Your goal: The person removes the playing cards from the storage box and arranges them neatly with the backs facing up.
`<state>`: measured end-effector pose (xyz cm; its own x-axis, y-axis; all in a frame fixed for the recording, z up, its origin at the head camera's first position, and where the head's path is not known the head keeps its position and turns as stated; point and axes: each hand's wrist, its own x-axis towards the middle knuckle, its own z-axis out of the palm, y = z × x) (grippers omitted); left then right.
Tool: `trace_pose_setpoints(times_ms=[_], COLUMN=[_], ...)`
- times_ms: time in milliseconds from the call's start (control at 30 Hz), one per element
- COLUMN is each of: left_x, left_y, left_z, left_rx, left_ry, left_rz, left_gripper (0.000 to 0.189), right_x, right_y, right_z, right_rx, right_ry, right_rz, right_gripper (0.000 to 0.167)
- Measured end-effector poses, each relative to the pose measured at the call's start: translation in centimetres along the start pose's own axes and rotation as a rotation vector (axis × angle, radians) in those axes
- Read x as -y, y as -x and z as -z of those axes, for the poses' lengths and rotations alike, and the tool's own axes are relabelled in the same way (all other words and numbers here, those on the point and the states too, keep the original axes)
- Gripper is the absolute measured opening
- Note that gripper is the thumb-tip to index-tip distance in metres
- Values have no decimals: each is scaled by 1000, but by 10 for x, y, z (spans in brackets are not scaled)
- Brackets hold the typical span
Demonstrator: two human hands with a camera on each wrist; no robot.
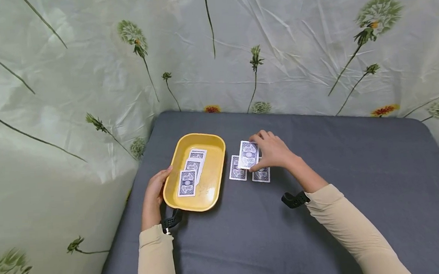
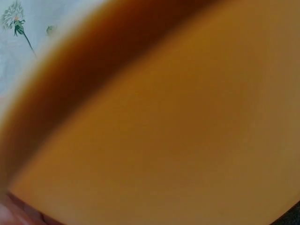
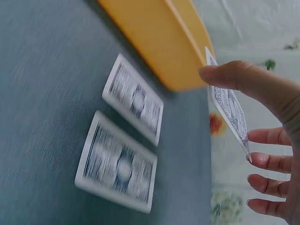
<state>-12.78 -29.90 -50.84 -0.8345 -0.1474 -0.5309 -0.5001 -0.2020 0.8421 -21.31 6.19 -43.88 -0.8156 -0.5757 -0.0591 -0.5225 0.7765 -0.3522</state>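
My left hand grips the left rim of a yellow tray, which fills most of the left wrist view as a blur. Inside the tray lie several overlapping playing cards, patterned backs up. Between thumb and fingers, my right hand pinches one playing card by its opposite edges, raised above the table. Beneath it, two more cards lie back up on the cloth: a left card and a right card, set a little apart in the right wrist view.
A dark grey cloth-covered table extends right and toward me. Behind it and at the left hangs a pale curtain printed with dandelions. Each wrist wears a black strap, such as the right wrist strap.
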Motion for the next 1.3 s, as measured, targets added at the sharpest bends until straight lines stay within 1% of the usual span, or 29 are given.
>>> trace_pose_setpoints(times_ms=[67,167,333,467,600,700,833,967,1133,1300], left_x=[-2,-3,1,5,6,6,5,6,6,8], left_y=[4,5,-3,-9,-10,-10,-8,-9,-10,-11], left_z=[0,1,6,9,9,8,6,6,3,1], left_rx=[0,-3,-13,-24,-32,-35,-35,-38,-52,-63], left_ry=[6,16,25,13,6,4,2,-6,-22,-39], left_rz=[-1,2,6,5,2,5,11,13,28,36], left_gripper=[36,34,35,36,35,34,35,34,33,37], right_x=[-9,-22,-41,-51,-62,-71,-81,-90,-96,-103], right_y=[5,13,27,36,44,49,55,59,63,65], right_z=[-1,-4,-11,-15,-20,-23,-27,-33,-36,-42], right_rx=[1,3,0,-21,-40,-30,15,43,40,48], right_ry=[8,22,52,54,64,70,63,68,56,28], right_rz=[-17,-43,-71,-55,-32,-44,-75,-84,-68,-60], right_gripper=[87,87,88,89,88,87,85,85,84,82])
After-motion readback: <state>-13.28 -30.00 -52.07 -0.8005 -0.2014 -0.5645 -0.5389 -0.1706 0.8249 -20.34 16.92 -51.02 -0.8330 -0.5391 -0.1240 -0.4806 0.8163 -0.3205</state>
